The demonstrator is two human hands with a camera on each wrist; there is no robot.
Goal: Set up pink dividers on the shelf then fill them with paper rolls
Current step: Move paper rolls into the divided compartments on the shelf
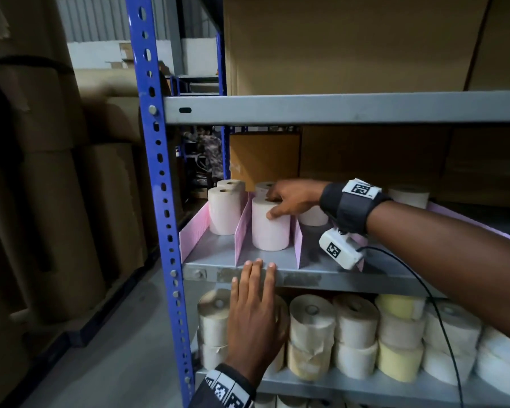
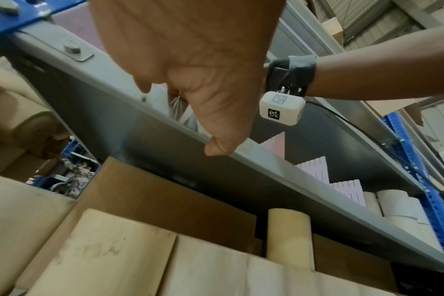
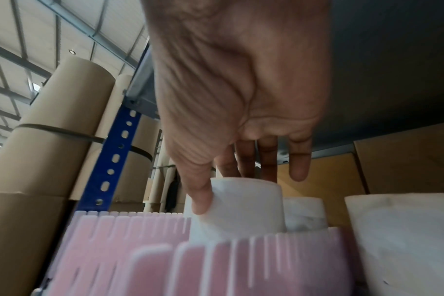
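Pink slotted dividers (image 1: 243, 231) stand on the grey middle shelf (image 1: 277, 276) and form lanes. In the second lane an upright paper roll (image 1: 270, 231) is held by my right hand (image 1: 271, 205), thumb on its side and fingers over its top. The right wrist view shows that hand (image 3: 228, 100) on the roll (image 3: 241, 208) behind a divider (image 3: 190, 260). Two rolls (image 1: 224, 210) fill the left lane; other rolls stand behind and to the right. My left hand (image 1: 255, 290) lies flat, fingertips on the shelf's front edge; its thumb (image 2: 216, 148) touches that edge.
A blue perforated upright (image 1: 156, 172) bounds the shelf on the left. Cardboard boxes (image 1: 265, 160) stand at the back of the shelf and on the shelf above. Several stacked paper rolls (image 1: 312, 319) fill the lower shelf. Big brown rolls (image 1: 42, 201) stand at left.
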